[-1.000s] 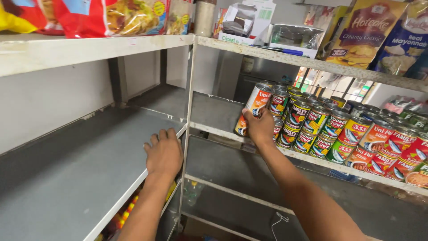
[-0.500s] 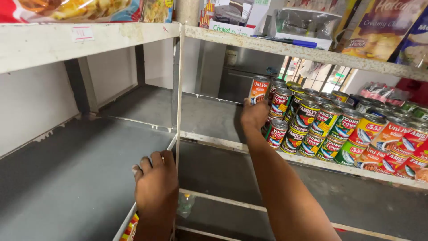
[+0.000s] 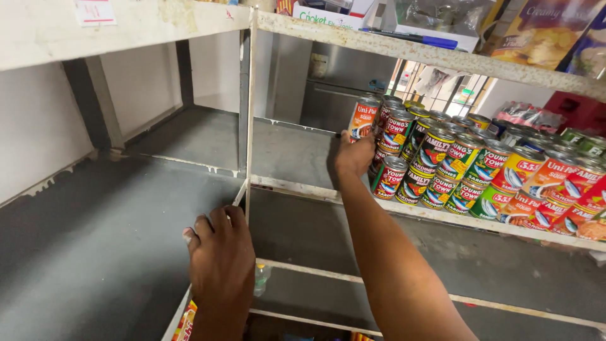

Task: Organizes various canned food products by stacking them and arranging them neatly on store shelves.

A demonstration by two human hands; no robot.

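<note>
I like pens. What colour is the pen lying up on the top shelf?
Blue. The pen lies on the top shelf, clearest in the head view.

blue pen (image 3: 410, 38) on the top shelf (image 3: 442, 58); grey fridge (image 3: 338, 88) behind.

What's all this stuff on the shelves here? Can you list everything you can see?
Tin cans: several dozen, too many to count exactly, red, green and yellow labels, stacked in two layers on the right of the middle shelf.
Single can: one, orange-red label, at the left end of the stack, against the right hand.
Shelf frame: one, white, chipped paint, with grey boards.
Pen: one, blue, on the top shelf.
Packets: a few, yellow and blue, top shelf at right.
Small bottle: one, green cap, lower down by the post.
Left hand: resting on the grey shelf edge by the post, grip empty.
Right hand: at the single can.
</note>
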